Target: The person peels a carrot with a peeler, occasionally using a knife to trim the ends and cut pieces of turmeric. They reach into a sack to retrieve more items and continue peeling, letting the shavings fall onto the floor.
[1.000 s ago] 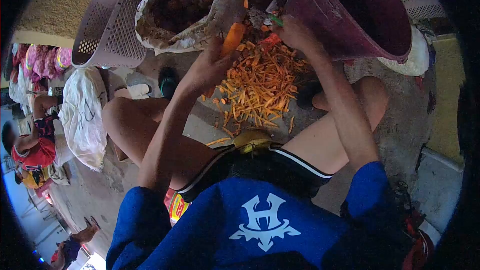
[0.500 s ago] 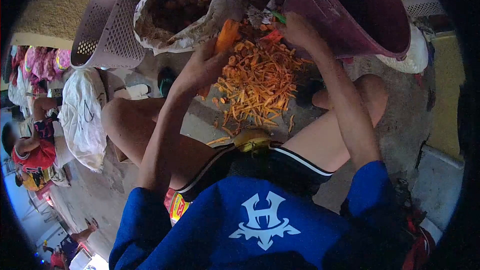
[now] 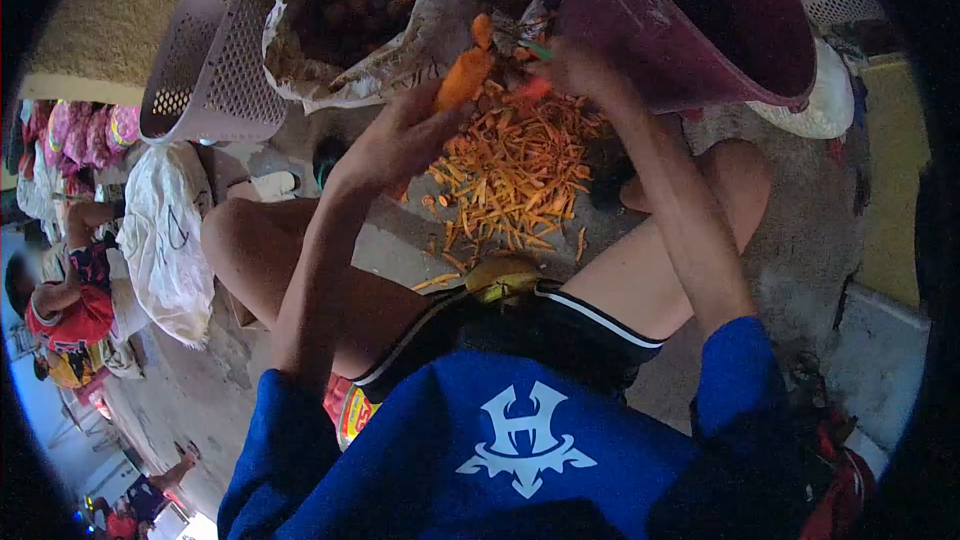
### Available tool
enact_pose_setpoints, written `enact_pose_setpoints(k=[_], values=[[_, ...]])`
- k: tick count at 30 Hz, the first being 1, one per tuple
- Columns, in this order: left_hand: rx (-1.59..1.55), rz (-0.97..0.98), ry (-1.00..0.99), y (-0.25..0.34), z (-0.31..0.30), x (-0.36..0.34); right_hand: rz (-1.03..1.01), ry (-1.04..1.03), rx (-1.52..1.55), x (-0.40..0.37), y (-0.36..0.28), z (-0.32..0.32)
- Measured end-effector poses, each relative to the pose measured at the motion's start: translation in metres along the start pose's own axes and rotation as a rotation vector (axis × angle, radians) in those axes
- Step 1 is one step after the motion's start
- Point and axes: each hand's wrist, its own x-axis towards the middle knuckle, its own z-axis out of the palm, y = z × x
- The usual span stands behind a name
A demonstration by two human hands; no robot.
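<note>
My left hand (image 3: pixel 405 140) is wrapped round an orange carrot (image 3: pixel 465 78), which points up and to the right. My right hand (image 3: pixel 590 72) is closed on a peeler with a red part (image 3: pixel 532 90) and a green tip, blurred by motion, just right of the carrot. Below both hands a heap of orange peelings (image 3: pixel 510 175) lies on the floor between my legs. Behind my left hand stands an open white sack (image 3: pixel 425 40) with dark roots inside.
A maroon tub (image 3: pixel 640 30) stands at the upper right, a perforated basket (image 3: pixel 240 80) at the upper left. A white sack (image 3: pixel 165 240) lies left of my knee. A person in red (image 3: pixel 80 300) sits at the far left. A grey block (image 3: pixel 875 350) is at the right.
The carrot now shows its narrow end pointing further up and right. My right hand and the peeler have shifted slightly left and down. The whole view has moved a little.
</note>
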Motion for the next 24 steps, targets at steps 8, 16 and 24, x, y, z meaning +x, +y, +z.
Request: enact_pose_setpoints(k=[8,16,24], values=[[-0.238,0.134,0.21,0.004,-0.014,0.001,0.323,-0.388,-0.051,-0.024,-0.052,-0.07],[0.033,0.213,0.221,0.009,-0.008,0.015,-0.05,-0.028,0.219,-0.025,-0.092,-0.072],[-0.011,0.385,0.19,-0.009,-0.014,0.014,-0.194,-0.061,0.191,-0.013,-0.056,-0.051]])
